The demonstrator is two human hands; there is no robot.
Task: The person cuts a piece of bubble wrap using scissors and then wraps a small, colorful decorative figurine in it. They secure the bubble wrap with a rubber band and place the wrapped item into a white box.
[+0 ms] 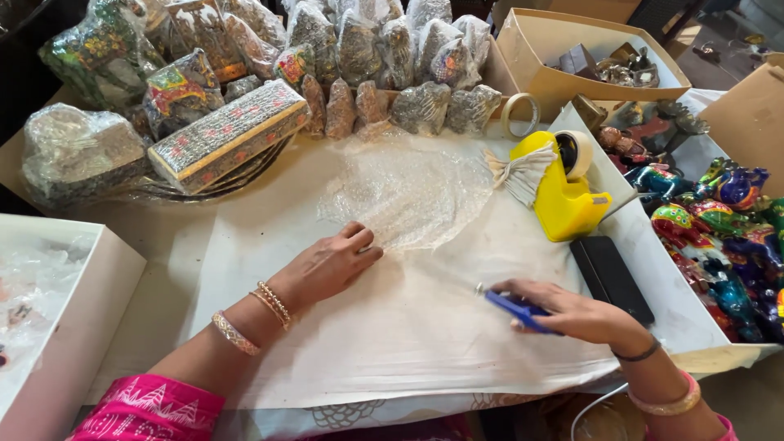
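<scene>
While one left hand (331, 265) presses one bubble-wrap sheet (408, 192), one right hand (572, 314) grips one blue pen (513, 309).

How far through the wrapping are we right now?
Done: a row of wrapped figurines stands along the table's back edge. In hand: the left hand presses the bubble wrap sheet while the right hand holds blue scissors. Left: painted figurines lie unwrapped in the box on the right.

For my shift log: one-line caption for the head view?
Left hand pins bubble wrap; right hand grips blue scissors beside yellow tape dispenser.
</scene>
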